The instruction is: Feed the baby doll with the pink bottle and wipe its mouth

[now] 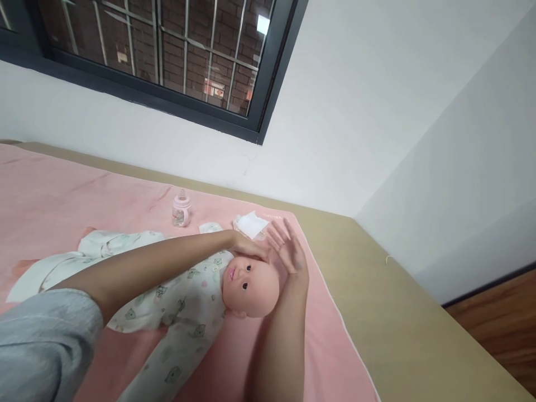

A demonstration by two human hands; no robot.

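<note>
A baby doll [251, 287] with a bald head lies on its back in a white patterned outfit [201, 290]. From the left, my left arm reaches across the doll's body. My left hand [250, 247] is at the far side of the doll's head, its fingers stretched out and seeming to touch it. Beyond the crown of the head, my right hand [288, 251] is raised, palm showing and fingers spread, holding nothing. My right forearm runs close beside the head. Just past my left hand lie a white tissue-like sheet [252, 224] and a small white cloth piece [210, 228].
A pink baby bottle [181, 211] with a handle stands on the pink blanket [218, 206] near its far edge. The blanket covers a wooden surface [352, 268] that meets the white wall [318, 139]. A barred window [167, 56] is set above.
</note>
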